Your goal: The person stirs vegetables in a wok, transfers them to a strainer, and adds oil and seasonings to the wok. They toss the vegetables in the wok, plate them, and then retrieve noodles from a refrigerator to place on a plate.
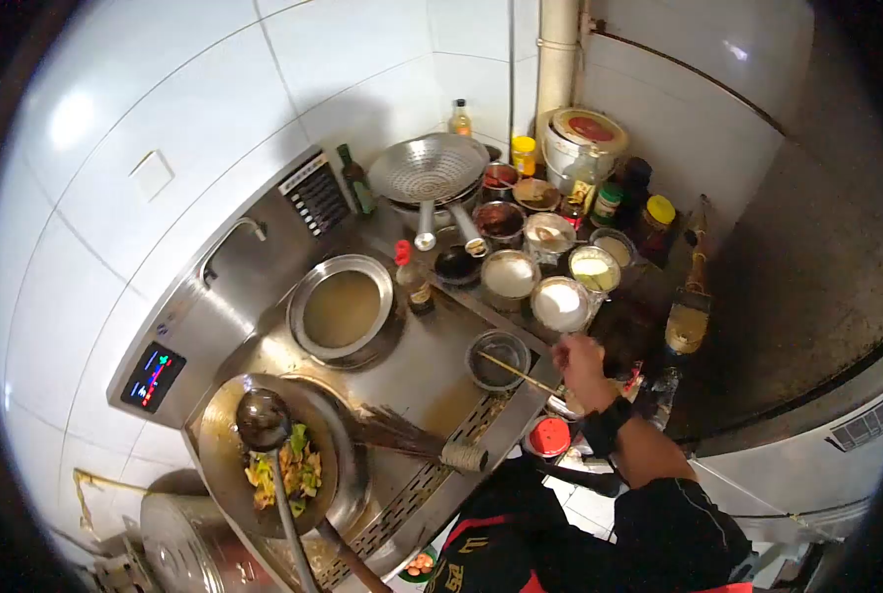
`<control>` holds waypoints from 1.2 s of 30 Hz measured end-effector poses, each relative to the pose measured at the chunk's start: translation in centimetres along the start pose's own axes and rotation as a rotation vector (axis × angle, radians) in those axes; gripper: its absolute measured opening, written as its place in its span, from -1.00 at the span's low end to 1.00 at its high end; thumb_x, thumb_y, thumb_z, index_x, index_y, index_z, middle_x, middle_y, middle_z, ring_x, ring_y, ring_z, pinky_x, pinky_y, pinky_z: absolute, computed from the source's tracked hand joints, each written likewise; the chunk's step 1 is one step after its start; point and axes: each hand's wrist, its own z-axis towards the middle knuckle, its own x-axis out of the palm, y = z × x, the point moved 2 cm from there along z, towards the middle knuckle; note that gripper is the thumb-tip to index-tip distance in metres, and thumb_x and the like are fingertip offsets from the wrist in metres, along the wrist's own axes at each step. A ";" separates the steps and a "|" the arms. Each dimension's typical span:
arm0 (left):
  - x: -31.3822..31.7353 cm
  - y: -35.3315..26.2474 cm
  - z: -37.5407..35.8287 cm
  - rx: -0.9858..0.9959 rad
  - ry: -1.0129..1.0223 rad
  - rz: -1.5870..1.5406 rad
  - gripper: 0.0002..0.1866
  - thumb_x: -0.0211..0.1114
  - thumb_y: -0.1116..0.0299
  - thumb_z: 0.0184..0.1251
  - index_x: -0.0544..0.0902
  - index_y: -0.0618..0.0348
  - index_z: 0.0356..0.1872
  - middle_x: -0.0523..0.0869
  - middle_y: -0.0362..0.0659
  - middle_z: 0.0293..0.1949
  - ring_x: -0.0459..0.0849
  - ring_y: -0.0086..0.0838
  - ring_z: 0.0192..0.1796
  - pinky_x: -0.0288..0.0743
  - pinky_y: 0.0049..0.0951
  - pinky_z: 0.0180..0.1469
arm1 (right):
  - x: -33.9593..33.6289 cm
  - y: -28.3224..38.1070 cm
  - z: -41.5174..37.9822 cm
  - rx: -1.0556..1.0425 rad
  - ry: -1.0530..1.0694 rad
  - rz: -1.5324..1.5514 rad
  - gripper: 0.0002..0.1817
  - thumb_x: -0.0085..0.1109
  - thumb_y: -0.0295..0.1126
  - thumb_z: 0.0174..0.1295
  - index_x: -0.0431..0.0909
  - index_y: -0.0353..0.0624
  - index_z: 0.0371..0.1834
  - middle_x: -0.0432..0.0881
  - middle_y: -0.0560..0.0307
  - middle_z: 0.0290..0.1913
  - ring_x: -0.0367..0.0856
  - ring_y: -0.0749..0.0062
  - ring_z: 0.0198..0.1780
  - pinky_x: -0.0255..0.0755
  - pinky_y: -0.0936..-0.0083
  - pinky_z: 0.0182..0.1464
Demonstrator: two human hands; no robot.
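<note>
Nearest the wearer, at the near left corner of the steel cooking station (432, 366), a wok (226, 450) holds chopped green and yellow vegetables (285, 472), and a long-handled ladle (263, 419) rests with its bowl over the wok's far side and its handle running back toward the bottom edge of the view. The left hand is out of sight, so nothing can be said of its fingers. Just right of the wok a bamboo wok brush (417, 442) lies on the slotted drain strip along the station's near edge. At the near right edge, the right hand (582, 368), a dark band at its wrist, has its fingers closed on the end of a thin stick-like utensil (521, 374), whose other end reaches left into a small steel bowl (498, 358) on the station top. Below the hand sits a red-lidded container (549, 435). Farther in, at the middle of the station, a round pot (343, 308) is full of cloudy liquid, with a red-capped bottle (414, 282) just to its right. Beyond the hand stands a cluster of seasoning bowls (560, 301) with white, pale and dark contents. At the far end a large perforated strainer (427, 170) lies over a pan, with bottles and jars (649, 222) against the tiled wall (165, 119).
</note>
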 end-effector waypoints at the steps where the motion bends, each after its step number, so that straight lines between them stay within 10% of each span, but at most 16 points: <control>1: 0.9 -0.2 0.3 -0.040 0.039 -0.003 -0.77 0.19 0.35 0.39 0.53 0.26 -0.04 0.51 -0.25 -0.51 0.45 -0.58 -0.58 0.25 -0.59 -0.59 | -1.9 -0.2 3.6 -0.005 -0.017 -0.001 -0.88 0.14 -0.45 0.20 0.60 -0.20 -0.46 0.61 0.18 -0.54 0.56 0.41 -0.56 0.39 0.47 -0.56; 4: 3.9 -0.7 1.6 -0.155 0.161 0.007 -0.77 0.19 0.36 0.39 0.52 0.26 -0.04 0.50 -0.26 -0.52 0.44 -0.59 -0.59 0.25 -0.59 -0.59 | -4.9 2.6 10.2 -0.470 -0.002 -0.540 -0.88 0.15 -0.45 0.18 0.60 -0.21 -0.48 0.62 0.15 -0.53 0.56 0.38 -0.54 0.36 0.41 -0.55; 9: 9.2 -2.0 4.3 -0.287 0.359 0.059 -0.77 0.19 0.36 0.39 0.52 0.25 -0.03 0.48 -0.28 -0.53 0.43 -0.60 -0.59 0.25 -0.60 -0.59 | -6.6 5.3 19.1 -0.307 -0.173 0.188 -0.87 0.15 -0.41 0.24 0.60 -0.17 -0.43 0.65 0.10 -0.48 0.59 0.34 -0.57 0.31 0.46 -0.59; 10: 10.1 -2.3 4.8 -0.302 0.389 0.078 -0.76 0.19 0.36 0.39 0.51 0.25 -0.03 0.47 -0.29 -0.53 0.43 -0.61 -0.60 0.25 -0.60 -0.60 | -5.4 6.3 19.3 -0.447 -0.471 -0.142 -0.80 0.13 -0.36 0.27 0.65 -0.20 -0.44 0.67 0.08 -0.49 0.66 0.29 -0.50 0.40 0.36 -0.52; 14: 13.4 -3.1 7.0 -0.348 0.573 0.138 -0.75 0.21 0.38 0.38 0.50 0.21 0.02 0.46 -0.34 -0.49 0.42 -0.66 -0.56 0.28 -0.61 -0.55 | -3.0 8.7 17.1 -0.841 -0.523 -0.977 -0.68 0.12 -0.26 0.30 0.64 -0.34 -0.42 0.67 0.00 -0.56 0.68 0.31 -0.52 0.52 0.32 -0.37; 19: 17.1 -4.0 9.0 -0.329 0.590 0.313 -0.74 0.21 0.37 0.38 0.51 0.18 0.04 0.47 -0.35 -0.48 0.44 -0.67 -0.51 0.33 -0.62 -0.51 | -4.9 6.4 19.7 -0.574 -0.435 -0.896 -0.74 0.16 -0.34 0.28 0.63 -0.32 -0.47 0.64 0.07 -0.61 0.57 0.40 -0.62 0.41 0.38 -0.52; 24: 17.3 -3.6 12.3 -0.413 0.860 0.310 -0.65 0.22 0.31 0.38 0.50 0.22 0.11 0.48 -0.34 -0.50 0.46 -0.64 -0.51 0.36 -0.59 -0.50 | -4.3 8.4 16.2 -0.281 -0.389 -0.107 -0.81 0.12 -0.43 0.32 0.60 -0.28 -0.42 0.60 0.07 -0.57 0.47 0.46 -0.65 0.26 0.51 -0.62; 36: 20.4 -2.6 15.1 -0.311 0.862 0.558 -0.43 0.26 0.30 0.32 0.37 0.26 0.33 0.55 -0.28 -0.50 0.52 -0.56 -0.56 0.39 -0.51 -0.55 | -4.8 10.9 11.8 -0.325 -0.401 -0.050 -0.82 0.12 -0.44 0.36 0.61 -0.36 -0.18 0.58 0.11 -0.47 0.53 0.44 -0.52 0.31 0.50 -0.55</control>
